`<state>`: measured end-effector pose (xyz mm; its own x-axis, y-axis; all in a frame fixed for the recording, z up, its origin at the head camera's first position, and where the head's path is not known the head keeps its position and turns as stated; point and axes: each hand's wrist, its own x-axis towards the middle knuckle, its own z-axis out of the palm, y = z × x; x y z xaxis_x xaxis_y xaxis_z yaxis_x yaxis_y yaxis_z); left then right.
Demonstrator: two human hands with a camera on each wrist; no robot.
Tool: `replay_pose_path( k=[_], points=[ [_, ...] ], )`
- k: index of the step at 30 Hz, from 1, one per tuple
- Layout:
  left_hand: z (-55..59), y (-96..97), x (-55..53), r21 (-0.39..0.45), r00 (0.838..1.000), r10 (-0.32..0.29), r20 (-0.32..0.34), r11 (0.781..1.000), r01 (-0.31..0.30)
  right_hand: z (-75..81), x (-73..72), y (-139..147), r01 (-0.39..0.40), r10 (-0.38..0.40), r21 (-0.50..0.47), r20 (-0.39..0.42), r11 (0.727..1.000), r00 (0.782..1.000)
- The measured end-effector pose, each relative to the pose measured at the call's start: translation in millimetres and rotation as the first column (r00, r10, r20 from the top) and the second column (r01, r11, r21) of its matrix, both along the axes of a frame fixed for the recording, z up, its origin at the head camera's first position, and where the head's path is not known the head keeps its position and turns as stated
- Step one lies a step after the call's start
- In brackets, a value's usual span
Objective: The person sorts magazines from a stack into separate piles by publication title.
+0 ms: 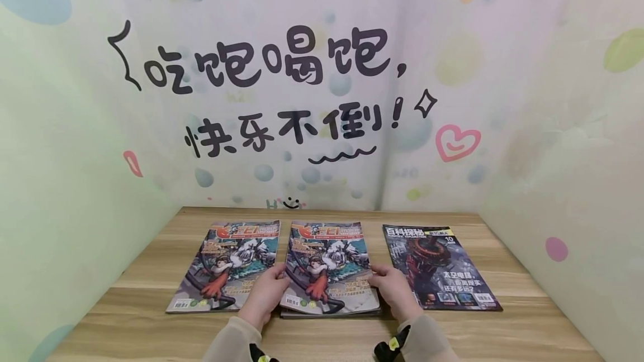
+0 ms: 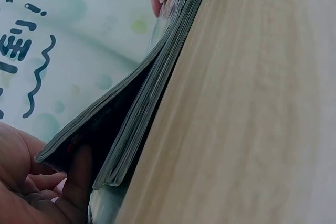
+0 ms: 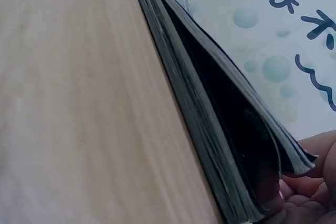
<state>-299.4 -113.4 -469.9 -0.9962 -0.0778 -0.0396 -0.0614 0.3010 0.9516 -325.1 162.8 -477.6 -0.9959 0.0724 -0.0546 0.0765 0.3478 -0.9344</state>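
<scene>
Both hands are at the middle magazine (image 1: pixel 329 267), which has a red title and a cartoon figure in red on its cover. My left hand (image 1: pixel 266 295) pinches its left edge, with fingers under it in the left wrist view. On the opposite edge, my right hand (image 1: pixel 396 293) grips it the same way. The wrist views show this magazine raised at its sides above a lower stack of magazines (image 2: pixel 142 124), with a dark gap between. The lower stack (image 3: pixel 197 114) lies on the wooden table, mostly hidden from the head view.
A magazine with the same cover (image 1: pixel 228 267) lies to the left, close to my left hand. To the right is a dark science magazine (image 1: pixel 443 267), partly behind my right hand. The wooden table (image 1: pixel 523 328) meets a printed wall (image 1: pixel 312 183) at the back.
</scene>
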Motion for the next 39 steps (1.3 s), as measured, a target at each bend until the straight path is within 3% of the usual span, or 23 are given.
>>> replay_pose_path(
  k=[14,26,31,39],
  points=[
    [7.7,-3.2,-0.4,0.011,0.998,-0.058,0.031,0.998,0.058,2.6,0.0,3,-0.054,0.055,-0.009,0.025,0.998,0.998],
    [8.0,-2.0,-0.4,-0.018,0.999,-0.035,-0.007,0.999,0.035,7.0,2.0,4,-0.079,0.079,-0.038,0.006,0.996,0.997],
    [8.6,-2.5,-1.5,0.023,0.999,-0.021,-0.038,0.999,0.022,8.8,2.9,3,-0.071,0.070,-0.043,-0.017,0.997,0.997],
    [8.7,-15.0,0.6,0.050,1.000,-0.010,-0.012,0.999,0.010,12.0,7.1,-8,-0.084,0.079,-0.093,-0.054,0.992,0.995]
  ],
)
